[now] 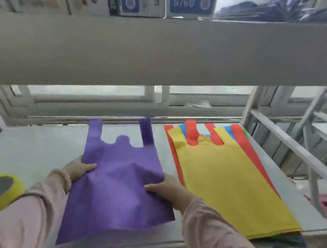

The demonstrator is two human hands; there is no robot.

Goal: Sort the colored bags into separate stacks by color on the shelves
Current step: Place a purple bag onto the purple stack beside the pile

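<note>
Left grip, right grip: holding purple bag (side edges) | mixed stack beside

Single view only: a wide-angle cam on the person's head, facing forward and down onto the lower shelf from close in. The upper shelf edge bows across the top half. The left hand, right hand and the purple bag they hold sit low-centre in frame. The window frames show at the back.
</note>
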